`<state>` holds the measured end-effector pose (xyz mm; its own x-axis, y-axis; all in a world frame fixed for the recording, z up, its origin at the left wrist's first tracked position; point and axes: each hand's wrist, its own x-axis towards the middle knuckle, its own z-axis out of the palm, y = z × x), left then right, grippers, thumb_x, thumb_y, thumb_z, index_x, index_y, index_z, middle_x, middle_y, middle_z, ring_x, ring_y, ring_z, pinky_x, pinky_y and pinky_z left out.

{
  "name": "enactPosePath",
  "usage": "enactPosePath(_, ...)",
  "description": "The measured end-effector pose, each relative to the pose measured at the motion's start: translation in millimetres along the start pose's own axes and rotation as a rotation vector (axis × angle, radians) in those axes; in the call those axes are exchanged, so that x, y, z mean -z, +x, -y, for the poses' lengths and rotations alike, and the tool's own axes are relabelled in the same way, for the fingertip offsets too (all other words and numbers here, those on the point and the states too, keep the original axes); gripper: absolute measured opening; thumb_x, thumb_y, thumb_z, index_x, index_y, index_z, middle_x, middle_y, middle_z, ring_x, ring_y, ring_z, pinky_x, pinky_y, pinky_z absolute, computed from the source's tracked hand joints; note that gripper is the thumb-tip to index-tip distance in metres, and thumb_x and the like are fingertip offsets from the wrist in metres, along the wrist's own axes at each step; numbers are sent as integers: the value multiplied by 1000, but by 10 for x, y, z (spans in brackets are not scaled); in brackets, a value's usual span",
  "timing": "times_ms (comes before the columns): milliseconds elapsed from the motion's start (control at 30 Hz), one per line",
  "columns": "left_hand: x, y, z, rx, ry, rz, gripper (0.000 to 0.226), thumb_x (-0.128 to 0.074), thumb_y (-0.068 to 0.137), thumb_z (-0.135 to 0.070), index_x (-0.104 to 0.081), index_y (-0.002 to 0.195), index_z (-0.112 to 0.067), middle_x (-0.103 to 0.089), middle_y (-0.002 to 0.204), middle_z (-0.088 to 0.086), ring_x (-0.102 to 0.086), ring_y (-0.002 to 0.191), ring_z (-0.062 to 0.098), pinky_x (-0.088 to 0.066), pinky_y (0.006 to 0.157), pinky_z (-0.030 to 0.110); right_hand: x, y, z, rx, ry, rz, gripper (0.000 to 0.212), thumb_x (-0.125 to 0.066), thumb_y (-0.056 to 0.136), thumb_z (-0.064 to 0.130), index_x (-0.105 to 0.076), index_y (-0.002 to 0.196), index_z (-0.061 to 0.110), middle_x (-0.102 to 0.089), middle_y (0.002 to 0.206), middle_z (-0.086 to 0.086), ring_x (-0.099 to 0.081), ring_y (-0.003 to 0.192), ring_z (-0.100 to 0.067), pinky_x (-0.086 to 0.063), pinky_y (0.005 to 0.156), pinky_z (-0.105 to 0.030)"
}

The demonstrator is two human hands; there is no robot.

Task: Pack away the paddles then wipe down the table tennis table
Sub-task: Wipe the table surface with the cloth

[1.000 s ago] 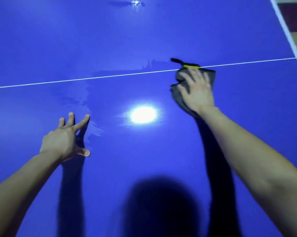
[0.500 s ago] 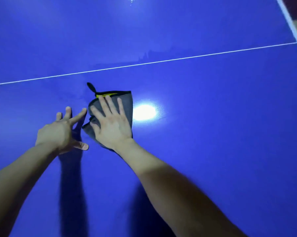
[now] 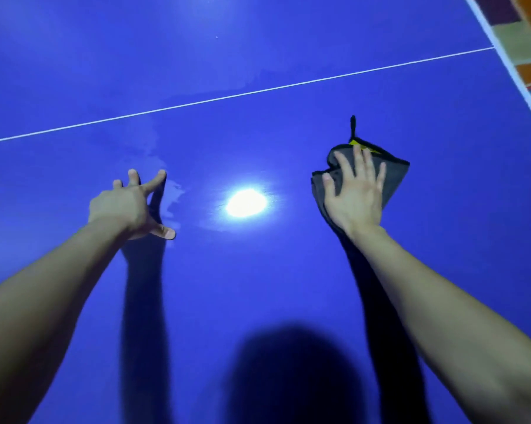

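Observation:
The blue table tennis table [image 3: 258,301] fills the view, with a thin white line crossing it from left to upper right. A folded grey cloth [image 3: 392,175] with a yellow patch and a black loop lies on the right part of the table. My right hand [image 3: 354,197] presses flat on the cloth with straight fingers. My left hand [image 3: 129,206] rests on the table at the left on spread fingertips and thumb, holding nothing. No paddles are in view.
A bright lamp reflection [image 3: 245,203] shines between my hands. Damp streaks [image 3: 169,191] show beside my left hand. The table's white right edge [image 3: 502,53] runs down the top right corner, with patterned floor [image 3: 527,41] beyond it.
My right hand has swept the cloth from beside my left hand across to the right, after an earlier sweep leftward. My left hand has stayed in place.

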<state>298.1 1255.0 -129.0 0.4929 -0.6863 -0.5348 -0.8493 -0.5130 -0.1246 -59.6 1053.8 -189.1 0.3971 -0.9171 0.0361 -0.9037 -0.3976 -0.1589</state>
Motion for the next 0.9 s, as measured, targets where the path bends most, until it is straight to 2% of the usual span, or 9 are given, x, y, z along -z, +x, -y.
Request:
enactPosePath(133, 105, -85, 120, -62, 5, 2, 153, -82, 41, -94, 3, 162, -59, -26, 171, 1, -53, 136, 38, -54, 89, 48, -221, -613, 1585, 411, 73, 44, 63, -49, 101, 55, -55, 159, 30, -29, 179, -8, -22, 167, -28, -12, 133, -61)
enactPosePath(233, 159, -361, 337, -99, -113, 24, 145, -100, 58, -60, -10, 170, -42, -43, 167, 7, -51, 143, 37, -48, 103, 46, -347, -1073, 2326, 571, 56, 101, 61, -45, 105, 57, -52, 161, 34, -28, 180, -6, -18, 168, -26, -8, 134, -59)
enactPosePath(267, 119, -476, 415, -95, -126, 4, 140, -102, 61, -51, -16, 170, -37, -46, 164, 9, -50, 145, 35, -47, 105, 45, -367, -1132, 2395, 570, 62, 102, 60, -44, 106, 57, -52, 160, 34, -29, 179, -5, -18, 168, -26, -8, 134, -58)
enactPosePath(333, -59, -725, 539, -67, -133, -10, 133, -102, 62, -47, -25, 169, -31, -35, 171, 10, -38, 156, 29, -43, 115, 47, -353, -1157, 2343, 545, 136, 85, 54, -49, 106, 53, -59, 155, 32, -36, 176, -4, -23, 166, -24, -9, 135, -54)
enactPosePath(467, -583, -1041, 568, -110, -138, -14, 142, -102, 51, -61, -27, 168, -30, -22, 176, 9, -21, 163, 26, -35, 126, 51, -179, -1157, 1375, 472, 185, 45, 42, -56, 101, 45, -66, 139, 30, -49, 167, -2, -34, 162, -25, -22, 131, -57)
enactPosePath(600, -758, -1536, 318, -108, -190, -47, 148, -99, 47, -69, -25, 169, -29, -24, 176, 4, -20, 163, 25, -31, 128, 47, 56, -1185, -399, -12, 82, 26, 58, -43, 101, 60, -52, 152, 34, -29, 177, -12, -15, 168, -29, -11, 134, -60)
enactPosePath(667, -894, -1747, 295, -94, -199, -66, 153, -97, 42, -74, -23, 169, -31, -26, 175, 3, -19, 163, 26, -31, 127, 48, 112, -1208, -812, -253, 59, 51, 69, -35, 100, 72, -43, 159, 36, -18, 180, -18, -6, 169, -32, -6, 134, -64)
enactPosePath(767, -1132, -2016, 356, -70, -172, -57, 163, -93, 35, -81, -16, 170, -31, -24, 175, 3, -18, 163, 27, -31, 127, 48, 77, -1329, -321, -304, 22, 72, 76, -27, 100, 75, -42, 162, 34, -22, 179, -18, -11, 169, -33, -7, 132, -68)
enactPosePath(900, -1394, -2373, 371, -39, -153, -13, 173, -92, 32, -84, -3, 171, -29, -8, 178, 9, -8, 165, 28, -27, 128, 48, -47, -1829, 1331, 140, 41, 40, 56, -40, 104, 68, -56, 148, 37, -36, 174, -12, -24, 165, -32, -10, 132, -65)
